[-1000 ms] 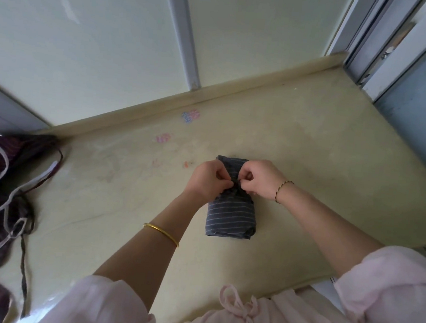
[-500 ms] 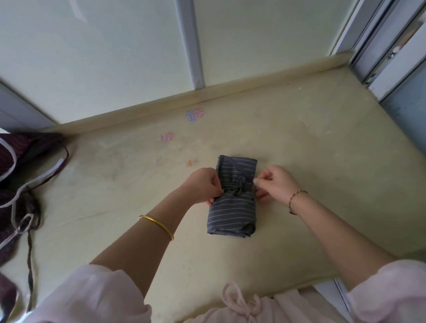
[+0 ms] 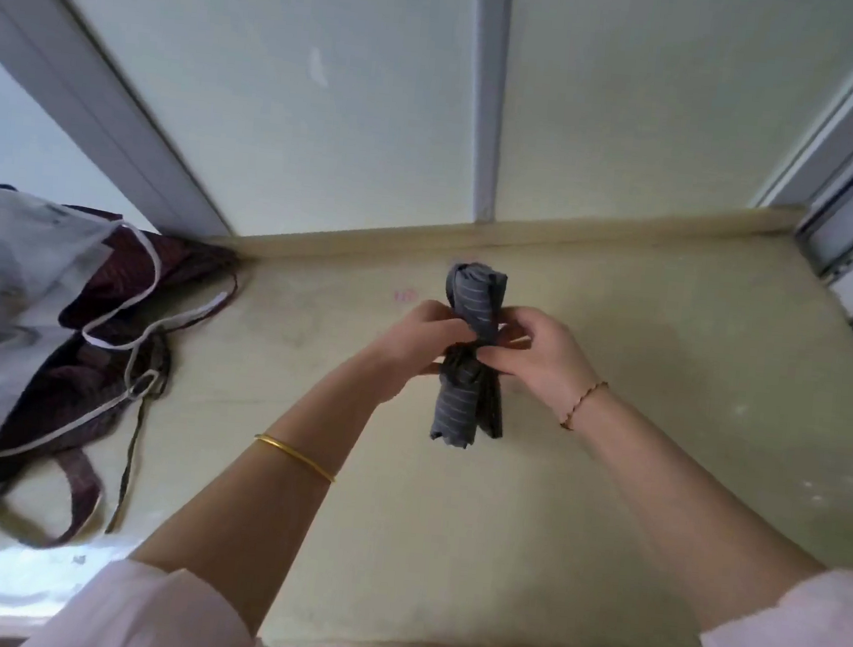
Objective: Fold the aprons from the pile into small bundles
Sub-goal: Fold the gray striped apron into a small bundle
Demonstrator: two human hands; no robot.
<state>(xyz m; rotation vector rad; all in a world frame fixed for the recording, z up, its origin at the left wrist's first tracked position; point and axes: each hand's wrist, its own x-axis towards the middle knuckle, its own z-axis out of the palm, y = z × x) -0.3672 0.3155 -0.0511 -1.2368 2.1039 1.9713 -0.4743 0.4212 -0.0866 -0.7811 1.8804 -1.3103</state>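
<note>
Lifted from where it lay flat half a second ago, the grey striped apron bundle [image 3: 461, 409] is now held up between your hands over the counter [image 3: 631, 496], cinched at its knotted middle. Your left hand [image 3: 412, 342] and right hand [image 3: 540, 356] are close together, each pinching that waist from its own side. Well to the left of your left hand, the pile of maroon aprons [image 3: 102, 346] lies heaped.
</note>
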